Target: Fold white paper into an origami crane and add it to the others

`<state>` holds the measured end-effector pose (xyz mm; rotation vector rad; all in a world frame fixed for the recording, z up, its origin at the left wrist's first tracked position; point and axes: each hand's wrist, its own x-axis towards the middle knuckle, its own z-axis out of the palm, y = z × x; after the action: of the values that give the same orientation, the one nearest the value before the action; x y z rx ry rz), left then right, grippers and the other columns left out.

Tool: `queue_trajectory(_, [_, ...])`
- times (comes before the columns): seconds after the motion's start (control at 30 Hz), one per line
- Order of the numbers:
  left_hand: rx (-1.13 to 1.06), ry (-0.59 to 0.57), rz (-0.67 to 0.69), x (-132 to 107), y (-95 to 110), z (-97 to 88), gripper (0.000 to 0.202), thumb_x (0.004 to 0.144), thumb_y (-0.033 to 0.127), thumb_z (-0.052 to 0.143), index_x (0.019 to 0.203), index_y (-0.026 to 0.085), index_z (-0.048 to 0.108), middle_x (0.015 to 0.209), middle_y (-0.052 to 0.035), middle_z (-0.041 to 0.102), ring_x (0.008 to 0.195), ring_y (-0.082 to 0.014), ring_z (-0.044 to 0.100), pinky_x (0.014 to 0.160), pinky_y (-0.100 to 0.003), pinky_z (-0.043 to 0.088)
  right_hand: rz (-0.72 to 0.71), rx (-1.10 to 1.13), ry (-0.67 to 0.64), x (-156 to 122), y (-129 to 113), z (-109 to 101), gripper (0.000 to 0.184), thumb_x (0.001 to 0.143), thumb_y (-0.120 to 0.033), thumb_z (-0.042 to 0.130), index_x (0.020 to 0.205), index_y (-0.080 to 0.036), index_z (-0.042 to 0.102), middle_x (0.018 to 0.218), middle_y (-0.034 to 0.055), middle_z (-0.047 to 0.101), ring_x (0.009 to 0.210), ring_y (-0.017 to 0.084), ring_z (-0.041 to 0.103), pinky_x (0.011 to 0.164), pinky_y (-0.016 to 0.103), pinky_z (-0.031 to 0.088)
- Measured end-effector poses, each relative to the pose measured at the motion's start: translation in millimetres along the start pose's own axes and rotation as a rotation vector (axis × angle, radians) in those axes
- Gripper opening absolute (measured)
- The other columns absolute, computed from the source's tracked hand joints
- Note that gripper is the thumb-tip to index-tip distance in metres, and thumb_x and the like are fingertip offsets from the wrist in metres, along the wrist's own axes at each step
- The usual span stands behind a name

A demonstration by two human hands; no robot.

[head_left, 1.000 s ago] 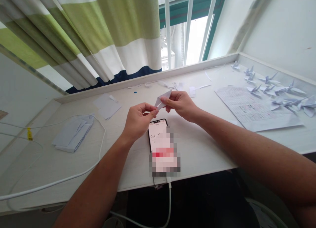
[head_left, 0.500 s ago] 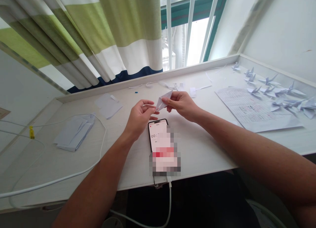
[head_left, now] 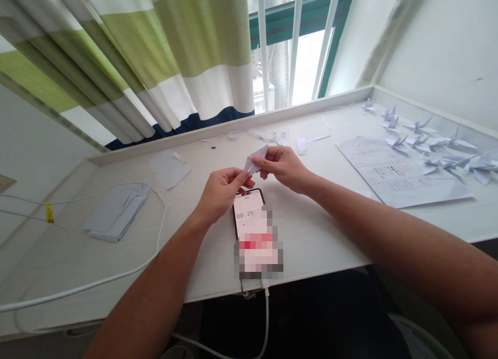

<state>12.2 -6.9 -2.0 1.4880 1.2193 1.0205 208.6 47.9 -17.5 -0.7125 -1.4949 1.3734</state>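
Near the phone [head_left: 250, 206], hands [head_left: 287, 167] (seemingly both) pinch paper [head_left: 257, 152].

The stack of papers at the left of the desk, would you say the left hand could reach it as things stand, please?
Probably yes: the stack looks near the left hand, with just a loop of white cable between them, though that hand is occupied with the folded paper.

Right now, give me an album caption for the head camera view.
Left hand and right hand pinch a folded paper near a phone, paper cranes off to the right.
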Motion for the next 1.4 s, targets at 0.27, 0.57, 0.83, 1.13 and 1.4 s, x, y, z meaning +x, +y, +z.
queue_trajectory(0.27, [0.069, -0.004, 0.069, 3, -5, -2.2, 0.044, 0.095, 0.058, 0.068, 0.093, 0.015, 0.078, 0.087, -0.0107, 0.08, 0.078, -0.0207, 0.072, 0.073, -0.034, 0.058, 0.034, 0.036, -0.156, -3, -6, 2, 0.036, 0.072, -0.036, 0.095, 0.092, -0.016, 0.074, 0.085, 0.0029, 0.074, 0.077, 0.015, 0.066, 0.067, 0.029, 0.052])
queue_trajectory(0.57, [0.145, 0.045, 0.131, 1, -4, 1.3, 0.043, 0.096, 0.056, 0.067, 0.092, 0.015, 0.078, 0.082, -0.0094, 0.08, 0.072, -0.0192, 0.071, 0.067, -0.031, 0.057, 0.023, 0.037, -0.092, -6, -8, 9, 0.03, 0.075, -0.033, 0.092, 0.089, -0.016, 0.073, 0.087, 0.004, 0.076, 0.079, 0.017, 0.069, 0.073, 0.033, 0.056])
queue_trajectory(0.83, [0.121, -0.004, 0.094, -1, 1, 0.0, 0.043, 0.091, 0.058, 0.073, 0.097, 0.017, 0.083, 0.093, -0.0115, 0.083, 0.086, -0.024, 0.076, 0.073, -0.034, 0.059, 0.022, 0.098, -0.031, -3, 1, 6, 0.035, 0.074, -0.029, 0.092, 0.098, -0.018, 0.07, 0.077, 0.0005, 0.075, 0.073, 0.017, 0.07, 0.072, 0.034, 0.057])
queue_trajectory(1.13, [0.069, -0.046, 0.053, 0, 2, 3.3, 0.037, 0.093, 0.052, 0.071, 0.088, 0.016, 0.077, 0.085, -0.0104, 0.08, 0.073, -0.0191, 0.071, 0.071, -0.033, 0.057, 0.005, 0.109, 0.017, -2, 2, 8, 0.041, 0.073, -0.038, 0.094, 0.099, -0.019, 0.069, 0.08, -0.0006, 0.073, 0.075, 0.015, 0.069, 0.075, 0.033, 0.058])
queue_trajectory(1.4, [0.055, -0.039, 0.065, -1, -1, 3.9, 0.032, 0.095, 0.047, 0.068, 0.085, 0.017, 0.072, 0.079, -0.0078, 0.078, 0.073, -0.0191, 0.069, 0.07, -0.032, 0.054, -0.037, 0.099, 0.155, 2, -9, 0, 0.043, 0.073, -0.048, 0.093, 0.095, -0.019, 0.071, 0.084, 0.0023, 0.076, 0.073, 0.015, 0.068, 0.071, 0.033, 0.06])
